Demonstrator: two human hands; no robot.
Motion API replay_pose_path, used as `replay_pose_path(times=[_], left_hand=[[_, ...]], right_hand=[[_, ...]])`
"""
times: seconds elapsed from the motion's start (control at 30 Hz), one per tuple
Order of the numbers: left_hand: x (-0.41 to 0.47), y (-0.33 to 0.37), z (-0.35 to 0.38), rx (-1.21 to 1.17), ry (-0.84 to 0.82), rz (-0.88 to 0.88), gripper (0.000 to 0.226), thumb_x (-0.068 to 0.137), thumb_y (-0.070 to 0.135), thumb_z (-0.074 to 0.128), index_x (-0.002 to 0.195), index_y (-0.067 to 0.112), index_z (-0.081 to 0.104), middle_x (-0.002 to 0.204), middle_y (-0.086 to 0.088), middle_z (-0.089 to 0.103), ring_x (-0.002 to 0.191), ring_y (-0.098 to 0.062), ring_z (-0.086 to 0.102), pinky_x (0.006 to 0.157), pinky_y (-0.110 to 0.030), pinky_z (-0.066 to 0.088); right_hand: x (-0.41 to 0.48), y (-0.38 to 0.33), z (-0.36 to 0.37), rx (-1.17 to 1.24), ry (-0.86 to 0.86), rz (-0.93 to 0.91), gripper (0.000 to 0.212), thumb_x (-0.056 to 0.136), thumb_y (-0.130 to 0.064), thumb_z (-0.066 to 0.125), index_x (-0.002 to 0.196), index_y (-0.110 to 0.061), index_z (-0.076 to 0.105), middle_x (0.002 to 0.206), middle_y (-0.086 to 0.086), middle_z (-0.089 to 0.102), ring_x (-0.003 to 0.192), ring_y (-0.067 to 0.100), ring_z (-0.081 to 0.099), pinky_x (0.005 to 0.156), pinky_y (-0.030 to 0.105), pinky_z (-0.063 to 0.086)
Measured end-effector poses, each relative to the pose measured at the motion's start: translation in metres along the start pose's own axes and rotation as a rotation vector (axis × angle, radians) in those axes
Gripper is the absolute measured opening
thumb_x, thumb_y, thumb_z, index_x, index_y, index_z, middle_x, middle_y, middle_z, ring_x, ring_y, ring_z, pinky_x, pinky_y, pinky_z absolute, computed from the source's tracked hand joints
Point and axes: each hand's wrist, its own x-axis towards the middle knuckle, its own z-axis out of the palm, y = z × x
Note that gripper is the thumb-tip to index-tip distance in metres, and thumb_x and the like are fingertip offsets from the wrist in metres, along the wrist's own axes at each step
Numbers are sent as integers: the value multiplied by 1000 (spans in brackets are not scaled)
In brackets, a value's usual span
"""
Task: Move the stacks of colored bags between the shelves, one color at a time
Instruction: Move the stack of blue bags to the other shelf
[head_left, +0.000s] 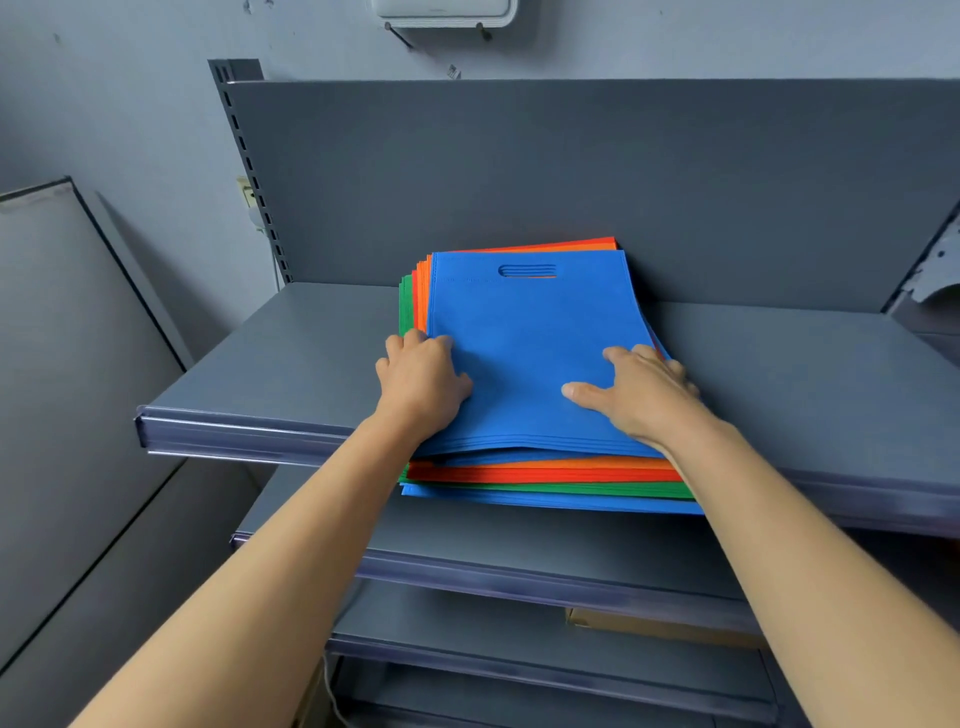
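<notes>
From my remote seat I saw the pile of bags lying on the top shelf, pushed back against the grey back panel and overhanging the shelf's front lip. The blue stack lay uppermost, with orange bags, red bags, green bags and a second blue layer beneath it. The left hand grasped the blue stack at its left edge, fingers curled over that edge and thumb on top. The right hand lay flat on the blue stack near its right edge, fingers straight and spread; whether the outermost fingers hooked under, I could not tell. A cardboard box sat on a shelf lower down.
</notes>
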Motion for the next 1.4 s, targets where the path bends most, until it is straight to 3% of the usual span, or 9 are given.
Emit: replay_pose_path(times=[0.1, 0.27, 0.47, 0.63, 0.87, 1.07, 1.4], left_hand=[[1, 0, 3, 2, 8, 59, 41, 91, 19, 52, 130, 10, 49, 136, -12, 41, 125, -31, 33, 101, -39, 29], [3, 3, 5, 0, 3, 146, 32, 86, -2, 46, 116, -3, 57, 128, -15, 48, 118, -33, 42, 93, -37, 38], [4, 9, 3, 122, -44, 208, 39, 87, -6, 37, 122, 0, 53, 148, -10, 34, 126, -33, 42, 99, -38, 39], [8, 10, 5, 88, -129, 93, 34, 86, 0, 36, 116, 3, 50, 118, -15, 44, 111, -36, 45, 94, -43, 40], [17, 16, 2, -7, -170, -58, 45, 87, 8, 46, 131, 12, 43, 131, -15, 40, 124, -33, 31, 103, -42, 32], [19, 18, 8, -113, -92, -173, 38, 83, 14, 50, 120, 15, 45, 123, -14, 44, 119, -32, 32, 96, -39, 34], [18, 10, 8, -293, 7, -196, 40, 80, 15, 58, 120, 16, 54, 124, -13, 44, 121, -30, 32, 97, -39, 35]], right_hand=[[2, 1, 2, -4, 5, -10, 77, 86, -65, 43, 146, -20, 23, 153, 6, 18, 138, 37, 16, 111, 50, 22], [5, 2, 3, -4, -4, -19, 75, 87, -64, 42, 146, -21, 23, 152, 6, 19, 137, 38, 16, 111, 51, 21], [7, 4, 5, 15, 2, -24, 74, 87, -64, 43, 145, -22, 24, 152, 5, 18, 136, 39, 15, 110, 51, 20], [8, 6, 8, 35, 6, -21, 74, 86, -65, 42, 144, -24, 24, 152, 3, 18, 136, 39, 15, 109, 54, 23], [8, 5, 7, 34, -10, -18, 73, 86, -65, 42, 144, -23, 24, 152, 3, 18, 135, 40, 15, 108, 55, 25], [5, 4, 5, 43, -9, -20, 73, 87, -64, 42, 145, -23, 24, 152, 4, 17, 136, 39, 14, 109, 54, 24], [4, 3, 4, 24, -13, -26, 73, 89, -63, 41, 146, -22, 23, 153, 5, 16, 137, 39, 13, 110, 53, 22]])
